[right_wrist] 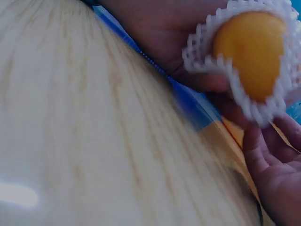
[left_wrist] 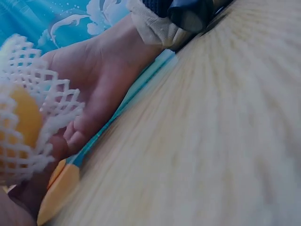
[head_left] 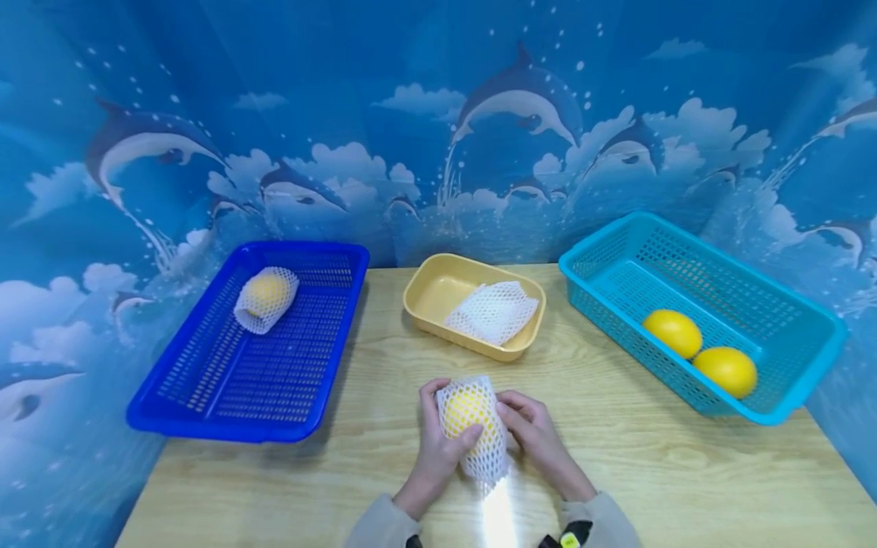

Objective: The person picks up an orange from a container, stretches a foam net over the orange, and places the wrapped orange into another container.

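Note:
A smooth yellow oval fruit (right_wrist: 251, 52) sits inside a white foam net sleeve (head_left: 489, 457) above the table's near middle. My left hand (head_left: 438, 449) holds the wrapped fruit from the left, its thumb lying across the net. From the right, my right hand (head_left: 537, 430) pinches the net's edge between thumb and finger; the right wrist view shows this pinch at the rim. At that end the net gapes and leaves part of the fruit bare. The net's other end hangs loose toward me in the head view.
A dark blue basket (head_left: 315, 411) at left contains one netted yellow fruit (head_left: 267, 295). Behind my hands, a tan tray (head_left: 428, 293) has white foam netting (head_left: 495, 312) in it. The teal basket (head_left: 596, 308) at right contains two bare yellow fruits (head_left: 726, 371). A dolphin-print curtain (head_left: 425, 68) hangs behind.

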`<state>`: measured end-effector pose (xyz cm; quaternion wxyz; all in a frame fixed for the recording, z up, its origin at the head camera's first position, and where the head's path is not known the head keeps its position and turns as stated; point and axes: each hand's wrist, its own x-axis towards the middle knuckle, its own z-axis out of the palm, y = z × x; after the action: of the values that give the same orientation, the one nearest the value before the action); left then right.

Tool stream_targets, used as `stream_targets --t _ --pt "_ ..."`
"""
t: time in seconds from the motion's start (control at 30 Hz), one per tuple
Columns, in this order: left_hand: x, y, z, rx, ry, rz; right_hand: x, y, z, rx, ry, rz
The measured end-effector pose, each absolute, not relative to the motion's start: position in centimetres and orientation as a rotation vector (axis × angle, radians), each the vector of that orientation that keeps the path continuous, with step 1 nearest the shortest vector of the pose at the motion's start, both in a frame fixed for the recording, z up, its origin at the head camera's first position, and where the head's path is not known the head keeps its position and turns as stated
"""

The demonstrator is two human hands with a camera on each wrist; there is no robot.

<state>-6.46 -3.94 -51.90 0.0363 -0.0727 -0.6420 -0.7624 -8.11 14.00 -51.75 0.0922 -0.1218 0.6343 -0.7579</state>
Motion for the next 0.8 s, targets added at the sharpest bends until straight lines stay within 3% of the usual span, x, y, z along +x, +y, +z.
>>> stream_targets --t 0.2,0.37,0.67,0.8 --pt "-7.0 -4.1 -52.1 -0.241 -1.959 -2.357 -8.1 14.0 -51.5 -0.235 1.796 -2.367" --pt "-7.5 -4.4 -52.1 -0.155 -1.962 -2.316 -8.1 13.8 -51.3 -0.205 1.731 -2.421" --pt "-7.7 -4.6 -51.2 0.139 -1.853 -2.648 -8.1 13.5 -51.1 -0.145 1.585 -2.428" --pt "-8.1 -4.6 -51.2 0.121 -1.854 -2.640 -8.2 13.8 -51.0 -0.195 1.537 -2.369"
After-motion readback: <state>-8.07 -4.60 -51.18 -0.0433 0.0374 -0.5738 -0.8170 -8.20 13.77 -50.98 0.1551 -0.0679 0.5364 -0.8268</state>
